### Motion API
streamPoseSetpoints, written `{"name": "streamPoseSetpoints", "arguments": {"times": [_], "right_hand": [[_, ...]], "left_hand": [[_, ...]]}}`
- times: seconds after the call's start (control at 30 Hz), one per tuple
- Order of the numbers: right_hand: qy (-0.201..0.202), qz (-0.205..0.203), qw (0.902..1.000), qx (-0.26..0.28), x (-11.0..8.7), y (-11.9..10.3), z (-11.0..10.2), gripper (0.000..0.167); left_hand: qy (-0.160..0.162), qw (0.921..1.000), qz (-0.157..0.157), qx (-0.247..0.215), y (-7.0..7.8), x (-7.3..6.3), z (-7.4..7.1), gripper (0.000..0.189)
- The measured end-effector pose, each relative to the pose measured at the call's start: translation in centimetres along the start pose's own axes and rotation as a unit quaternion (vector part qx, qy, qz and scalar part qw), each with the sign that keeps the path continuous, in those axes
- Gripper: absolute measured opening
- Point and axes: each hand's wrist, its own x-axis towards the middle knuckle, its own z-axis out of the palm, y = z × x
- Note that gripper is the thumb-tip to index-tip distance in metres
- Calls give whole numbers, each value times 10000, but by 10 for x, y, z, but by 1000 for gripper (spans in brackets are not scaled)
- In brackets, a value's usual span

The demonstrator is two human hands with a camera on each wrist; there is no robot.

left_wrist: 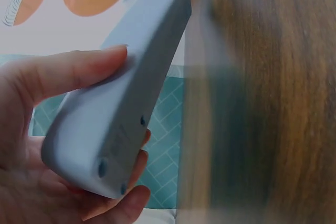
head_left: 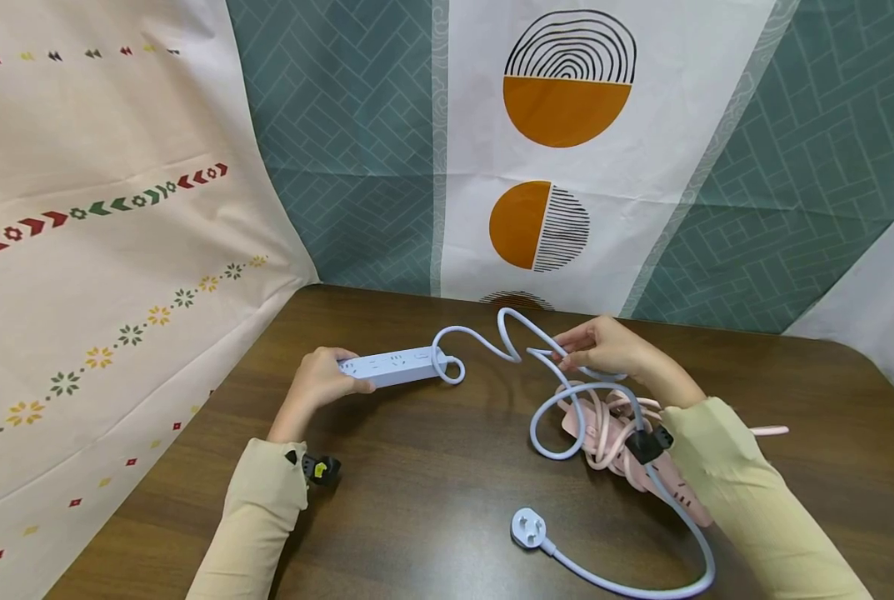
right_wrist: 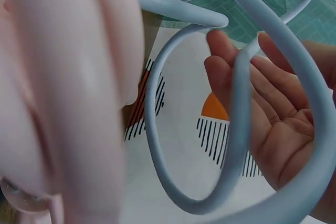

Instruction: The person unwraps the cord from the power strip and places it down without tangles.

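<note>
My left hand [head_left: 319, 382] grips the end of a light blue power strip [head_left: 394, 367], thumb on one side and fingers on the other. The left wrist view shows the strip's underside [left_wrist: 121, 114] tilted, held just over the table. From the strip's far end a light blue cord [head_left: 476, 335] runs in loose loops to the right. My right hand [head_left: 604, 346] pinches that cord between thumb and fingers; in the right wrist view cord loops [right_wrist: 240, 108] hang in front of the palm. The cord's plug [head_left: 528, 528] lies on the table near the front, prongs up.
A pink power strip [head_left: 667, 479] with its pink cord [head_left: 604, 433] bundled on top lies under my right forearm. Light blue cord loops cross over it. Behind the brown table [head_left: 417, 475] hangs a patterned curtain [head_left: 342, 150]; cream cloth [head_left: 117, 292] borders the left.
</note>
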Motion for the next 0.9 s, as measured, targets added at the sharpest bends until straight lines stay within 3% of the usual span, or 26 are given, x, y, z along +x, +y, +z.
{"name": "streamPoseSetpoints", "arguments": {"times": [0.2,0.57,0.9], "right_hand": [[-223,127,9990,353,-5,2,-3,37],[-59,222,9950,972,-17,-2,-14,39],[144,104,9907,1352,-19,-6,-19,37]], "left_hand": [[-249,9995,-127,119,4,2,4,54],[-705,9973,-183,97,10,6,12,52],[-505,9986,145,-102,20,-4,-1,46]]}}
